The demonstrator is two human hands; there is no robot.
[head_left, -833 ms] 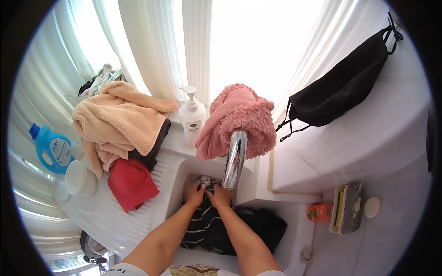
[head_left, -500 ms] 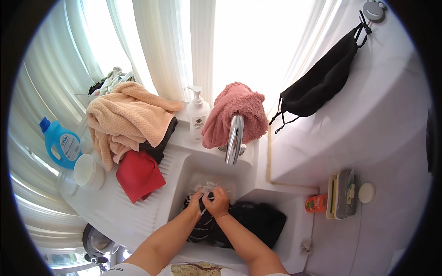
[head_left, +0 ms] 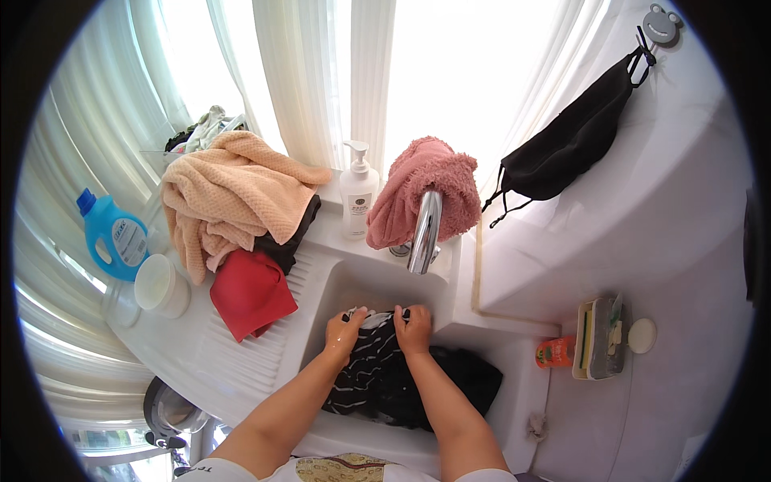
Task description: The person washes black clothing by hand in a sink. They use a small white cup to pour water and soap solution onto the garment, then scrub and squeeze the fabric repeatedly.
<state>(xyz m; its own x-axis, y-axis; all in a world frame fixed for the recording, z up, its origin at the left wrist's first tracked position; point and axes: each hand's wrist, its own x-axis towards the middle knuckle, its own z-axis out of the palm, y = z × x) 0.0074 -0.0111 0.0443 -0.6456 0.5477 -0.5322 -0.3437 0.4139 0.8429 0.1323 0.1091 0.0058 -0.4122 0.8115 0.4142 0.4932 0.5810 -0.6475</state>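
A wet black garment with thin white stripes (head_left: pixel 365 353) is spread between my hands in the white sink (head_left: pixel 325 281). My left hand (head_left: pixel 344 331) grips its left edge, thumb upward. On the other side my right hand (head_left: pixel 413 328) is closed on the garment's edge, a dark fold poking out between thumb and finger. Plain black cloth (head_left: pixel 464 381) lies in the basin to the right, partly under my right forearm. Just beyond my hands hangs the chrome faucet (head_left: pixel 426 233), its spout over the sink. The garment's lower part is bunched and its kind is unclear.
Left on the ribbed washboard are a red cloth (head_left: pixel 253 293) and a peach towel (head_left: pixel 241 189). Beside them stand a white tub (head_left: pixel 162 287) and blue detergent bottle (head_left: pixel 116 237). A pump bottle (head_left: pixel 358 193) and pink towel (head_left: pixel 401 201) sit behind; a black mask (head_left: pixel 570 136) hangs right.
My hands, close together half a second ago, have moved apart. The striped garment is now stretched between them. The whole view has shifted slightly.
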